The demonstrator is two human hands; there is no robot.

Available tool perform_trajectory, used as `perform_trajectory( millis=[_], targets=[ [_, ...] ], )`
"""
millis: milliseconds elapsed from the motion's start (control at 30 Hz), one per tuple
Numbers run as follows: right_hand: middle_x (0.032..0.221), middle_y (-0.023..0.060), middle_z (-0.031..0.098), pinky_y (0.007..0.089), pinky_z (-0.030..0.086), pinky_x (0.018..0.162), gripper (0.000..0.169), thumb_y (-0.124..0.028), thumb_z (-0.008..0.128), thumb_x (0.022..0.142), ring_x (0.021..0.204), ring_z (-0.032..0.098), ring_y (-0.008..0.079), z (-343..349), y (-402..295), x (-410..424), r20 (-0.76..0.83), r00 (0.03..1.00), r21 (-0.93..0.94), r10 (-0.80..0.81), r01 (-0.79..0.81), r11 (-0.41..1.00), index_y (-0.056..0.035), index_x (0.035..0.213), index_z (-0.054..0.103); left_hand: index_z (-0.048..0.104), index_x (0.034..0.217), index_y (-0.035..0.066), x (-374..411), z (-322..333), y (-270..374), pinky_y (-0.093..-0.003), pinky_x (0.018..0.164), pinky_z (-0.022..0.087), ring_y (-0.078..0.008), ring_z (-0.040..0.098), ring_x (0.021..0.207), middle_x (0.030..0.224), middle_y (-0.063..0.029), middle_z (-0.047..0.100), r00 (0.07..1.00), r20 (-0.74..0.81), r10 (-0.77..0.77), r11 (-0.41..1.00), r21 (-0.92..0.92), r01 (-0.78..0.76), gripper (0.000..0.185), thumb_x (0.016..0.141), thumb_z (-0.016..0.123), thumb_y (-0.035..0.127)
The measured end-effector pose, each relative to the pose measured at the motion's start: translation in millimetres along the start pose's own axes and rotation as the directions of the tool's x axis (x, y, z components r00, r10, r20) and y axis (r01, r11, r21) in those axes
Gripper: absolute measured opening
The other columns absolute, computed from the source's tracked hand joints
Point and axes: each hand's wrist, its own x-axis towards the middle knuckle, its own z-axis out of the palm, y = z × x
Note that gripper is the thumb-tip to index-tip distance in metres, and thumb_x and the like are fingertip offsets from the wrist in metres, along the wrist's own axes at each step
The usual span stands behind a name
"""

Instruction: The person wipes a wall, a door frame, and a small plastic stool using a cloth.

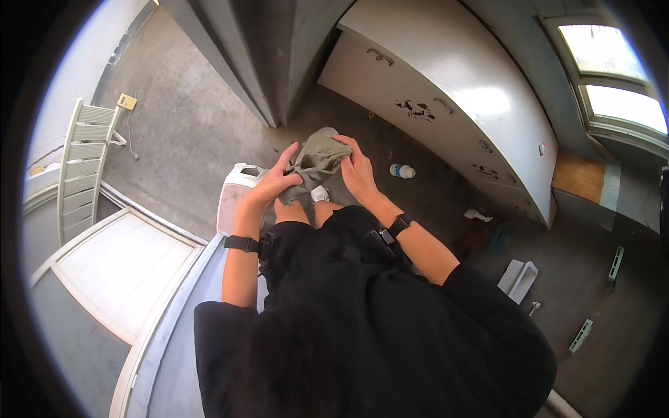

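Observation:
A crumpled grey-green cloth [318,162] is held up in front of my knees, between my two hands. My right hand [358,170] grips its upper right edge with bent fingers. At the cloth's left side is my left hand [274,183], its thumb lying against the fabric and a finger stretched upward; its other fingers are partly hidden. Folds hang below the thumb towards my legs. Just beyond the left wrist stands a white plastic container [238,201] with a perforated side. Under the cloth, part of a white shoe [320,194] shows on the floor.
A white bottle [402,171] lies on the concrete floor [172,104], near a long cabinet [418,89] with drawer handles. At left are a slatted rack [86,167] and a yellow box [127,101] with a cord. A white handled piece [518,281] lies at right.

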Motion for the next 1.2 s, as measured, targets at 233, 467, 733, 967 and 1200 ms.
perform_trajectory(
  millis=[233, 467, 733, 967, 1200],
  targets=[
    [0.087, 0.0013, 0.061, 0.0253, 0.044, 0.077, 0.021, -0.003, 0.042, 0.093, 0.082, 0.053, 0.0098, -56, -8, -43, 0.426, 0.904, 0.428, -0.043, -0.16, 0.89, -0.0006, 0.101, 0.062, 0.029, 0.154, 0.016, -9, 75, -38, -0.0293, 0.107, 0.037, -0.0185, 0.048, 0.128, 0.142, -0.0065, 0.047, 0.987, 0.004, 0.161, 0.987, -0.02, -0.161, 0.081, 0.08, 0.053, -0.005],
    [0.092, -0.0032, 0.052, 0.0224, 0.04, 0.08, 0.013, -0.013, 0.042, 0.096, 0.088, 0.05, 0.0064, -90, 17, -67, 0.585, 0.802, 0.545, 0.118, -0.497, 0.676, -0.0103, 0.095, 0.055, 0.053, 0.133, 0.004, -4, 99, -103, -0.0302, 0.103, 0.041, -0.0132, 0.048, 0.123, 0.132, -0.0035, 0.052, 0.988, 0.018, 0.152, 0.974, 0.168, -0.152, 0.046, 0.088, 0.062, 0.002],
    [0.105, 0.0045, 0.058, 0.0357, 0.042, 0.096, 0.02, -0.018, 0.04, 0.098, 0.105, 0.054, 0.0192, -90, 36, -58, 0.413, 0.86, 0.851, 0.3, -0.482, 0.209, -0.0076, 0.1, 0.056, 0.059, 0.106, 0.001, -2, 115, -66, -0.0418, 0.087, 0.047, -0.0363, 0.055, 0.105, 0.103, -0.016, 0.062, 0.829, -0.12, 0.546, 0.633, 0.707, -0.315, 0.034, 0.079, 0.074, 0.014],
    [0.134, 0.0136, 0.055, 0.0479, 0.041, 0.105, 0.044, -0.036, 0.034, 0.1, 0.124, 0.051, 0.0316, -102, 52, -38, 0.465, 0.743, 0.848, 0.482, -0.53, -0.003, -0.0049, 0.121, 0.057, 0.05, 0.099, 0.001, 3, 115, -69, -0.0517, 0.073, 0.043, -0.0448, 0.056, 0.087, 0.087, -0.0223, 0.062, 0.86, -0.082, 0.504, 0.512, 0.83, -0.221, 0.03, 0.086, 0.068, 0.023],
    [0.135, 0.011, 0.055, 0.0407, 0.038, 0.108, 0.047, -0.039, 0.038, 0.101, 0.125, 0.051, 0.0284, -98, 65, -6, 0.537, 0.73, 0.766, 0.423, -0.632, 0.119, -0.0031, 0.126, 0.055, 0.051, 0.111, 0.0, 1, 137, -69, -0.0438, 0.071, 0.044, -0.041, 0.059, 0.082, 0.084, -0.024, 0.06, 0.802, -0.426, 0.418, 0.833, 0.532, -0.151, 0.024, 0.1, 0.049, 0.021]
  ],
)
